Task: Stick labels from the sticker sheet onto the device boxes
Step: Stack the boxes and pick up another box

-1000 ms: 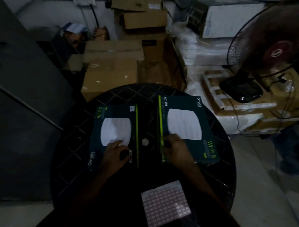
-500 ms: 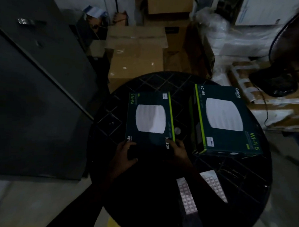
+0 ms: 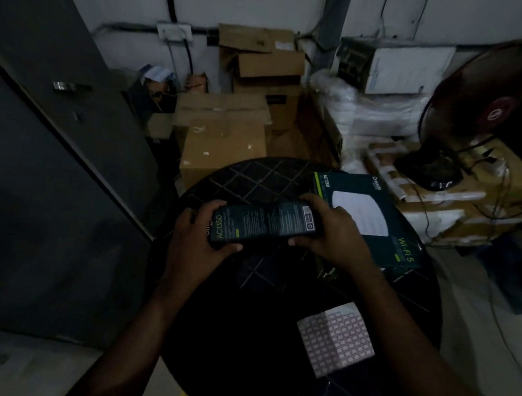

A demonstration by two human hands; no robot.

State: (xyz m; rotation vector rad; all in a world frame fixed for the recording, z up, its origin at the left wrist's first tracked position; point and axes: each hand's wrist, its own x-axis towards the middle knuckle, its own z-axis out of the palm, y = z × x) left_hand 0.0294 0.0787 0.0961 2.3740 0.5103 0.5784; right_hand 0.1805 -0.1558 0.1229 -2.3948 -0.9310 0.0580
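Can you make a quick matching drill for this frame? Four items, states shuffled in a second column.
Things:
1. held device box
2. second device box
3. sticker sheet
4. fan

States:
A. flat on the round table, near edge, untouched
B. standing on cartons to the right of the table
C. tipped up, narrow printed side to the camera, gripped at both ends
D. lying flat on the table, white picture side up

Pairs: 1-C, 2-D, 3-A, 4-B
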